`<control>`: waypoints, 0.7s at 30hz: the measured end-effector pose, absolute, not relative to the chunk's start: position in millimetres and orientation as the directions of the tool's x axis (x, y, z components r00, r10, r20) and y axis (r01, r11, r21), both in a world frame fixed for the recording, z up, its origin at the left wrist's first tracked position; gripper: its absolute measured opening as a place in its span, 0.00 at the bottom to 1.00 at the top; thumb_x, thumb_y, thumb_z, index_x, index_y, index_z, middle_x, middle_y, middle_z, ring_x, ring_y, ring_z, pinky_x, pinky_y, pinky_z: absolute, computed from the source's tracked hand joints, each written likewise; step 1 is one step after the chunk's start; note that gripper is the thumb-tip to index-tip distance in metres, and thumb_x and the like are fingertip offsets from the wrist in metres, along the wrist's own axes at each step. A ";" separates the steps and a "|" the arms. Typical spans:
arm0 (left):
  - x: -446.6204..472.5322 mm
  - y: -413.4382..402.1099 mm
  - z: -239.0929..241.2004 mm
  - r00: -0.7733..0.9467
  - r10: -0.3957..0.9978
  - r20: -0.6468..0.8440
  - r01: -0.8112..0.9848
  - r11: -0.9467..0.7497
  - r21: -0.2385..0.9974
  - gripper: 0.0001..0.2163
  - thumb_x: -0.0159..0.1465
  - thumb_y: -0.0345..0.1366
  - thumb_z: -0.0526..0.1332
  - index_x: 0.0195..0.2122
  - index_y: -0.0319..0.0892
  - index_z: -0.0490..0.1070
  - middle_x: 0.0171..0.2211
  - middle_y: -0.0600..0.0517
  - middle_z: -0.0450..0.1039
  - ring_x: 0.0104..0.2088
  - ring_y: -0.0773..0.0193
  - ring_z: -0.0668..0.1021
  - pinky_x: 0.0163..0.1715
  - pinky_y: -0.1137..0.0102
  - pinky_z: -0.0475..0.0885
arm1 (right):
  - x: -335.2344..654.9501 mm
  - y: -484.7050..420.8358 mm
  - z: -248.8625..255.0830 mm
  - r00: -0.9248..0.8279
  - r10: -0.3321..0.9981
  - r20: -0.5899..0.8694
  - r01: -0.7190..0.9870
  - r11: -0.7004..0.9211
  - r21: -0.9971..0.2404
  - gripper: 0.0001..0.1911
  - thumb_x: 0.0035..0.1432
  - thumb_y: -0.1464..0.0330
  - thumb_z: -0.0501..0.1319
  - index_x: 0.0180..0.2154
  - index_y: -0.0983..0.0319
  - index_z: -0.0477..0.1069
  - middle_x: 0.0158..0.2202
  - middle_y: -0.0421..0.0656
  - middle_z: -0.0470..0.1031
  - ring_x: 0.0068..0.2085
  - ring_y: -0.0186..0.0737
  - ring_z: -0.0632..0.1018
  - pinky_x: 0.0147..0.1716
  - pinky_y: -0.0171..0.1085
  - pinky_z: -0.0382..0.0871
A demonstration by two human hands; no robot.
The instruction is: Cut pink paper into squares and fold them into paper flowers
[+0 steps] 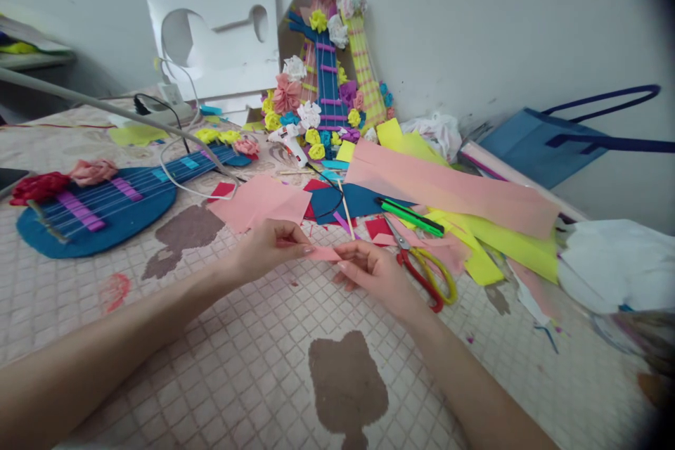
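Both my hands meet over the middle of the checked table cover (237,365), pinching a small strip of pink paper (323,253) between them. My left hand (271,247) grips the strip's left end with closed fingers. My right hand (372,273) holds its right end in a pinch. Just right of my right hand lie red-and-yellow-handled scissors (428,274). A larger pink paper sheet (261,202) rests on the table just beyond my hands.
A blue paper guitar (100,207) with paper roses lies at the left. A taller flower-covered guitar (327,77) leans on the wall beside white foam board (221,21). A glue gun (290,140), green markers (411,216), coloured paper scraps and a blue bag (532,144) crowd the right.
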State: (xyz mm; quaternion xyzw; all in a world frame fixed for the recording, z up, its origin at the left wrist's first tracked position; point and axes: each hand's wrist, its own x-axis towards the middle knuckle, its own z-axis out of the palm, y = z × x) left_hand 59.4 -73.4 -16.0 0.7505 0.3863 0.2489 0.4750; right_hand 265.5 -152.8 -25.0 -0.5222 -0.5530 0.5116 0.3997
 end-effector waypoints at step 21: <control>63.1 -83.5 -13.3 0.597 0.802 0.016 0.296 -0.239 0.925 0.07 0.56 0.36 0.63 0.28 0.37 0.76 0.27 0.51 0.77 0.28 0.68 0.75 0.28 0.75 0.69 | 252.3 -155.7 -22.5 -0.056 0.990 0.128 0.430 0.139 -0.892 0.07 0.58 0.66 0.58 0.30 0.62 0.71 0.27 0.39 0.71 0.28 0.33 0.68 0.26 0.32 0.60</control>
